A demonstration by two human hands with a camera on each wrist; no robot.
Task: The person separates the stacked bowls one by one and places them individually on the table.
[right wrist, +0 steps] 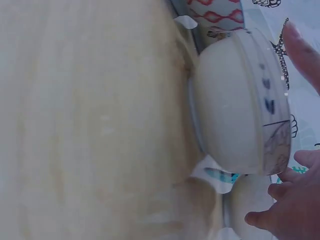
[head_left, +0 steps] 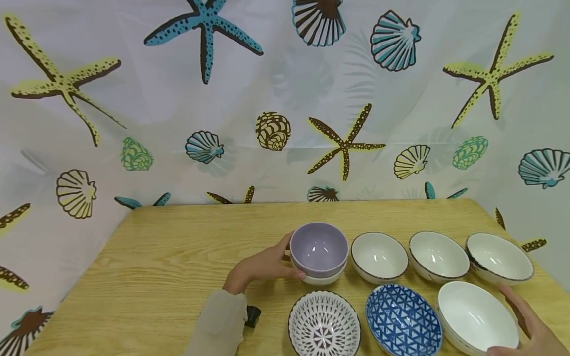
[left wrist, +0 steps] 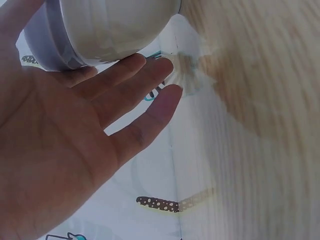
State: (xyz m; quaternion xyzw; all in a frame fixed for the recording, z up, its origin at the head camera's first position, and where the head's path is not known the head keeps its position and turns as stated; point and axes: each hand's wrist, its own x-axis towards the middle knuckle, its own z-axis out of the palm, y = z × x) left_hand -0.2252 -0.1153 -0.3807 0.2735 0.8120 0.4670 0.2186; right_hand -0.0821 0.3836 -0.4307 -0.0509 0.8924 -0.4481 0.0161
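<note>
My left hand (head_left: 267,264) grips a lavender bowl (head_left: 319,247) by its left side, thumb at the front and fingers behind. The lavender bowl sits in a white bowl (head_left: 325,280). In the left wrist view, the fingers of my left hand (left wrist: 85,125) lie along the stacked bowls' outside. At the front right, my right hand (head_left: 532,329) spreads around a white bowl (head_left: 478,316), thumb near its front rim and a finger near its far right side. The right wrist view shows this bowl (right wrist: 230,105) with a decorated outer band, the thumb apart from it.
Three dark-rimmed white bowls (head_left: 379,257) stand in the back row, right of the lavender one. In front are a brown-patterned bowl (head_left: 324,324) and a blue triangle-patterned bowl (head_left: 403,320). Wooden table surface (head_left: 156,277) extends left. A shell-print curtain (head_left: 240,109) hangs behind.
</note>
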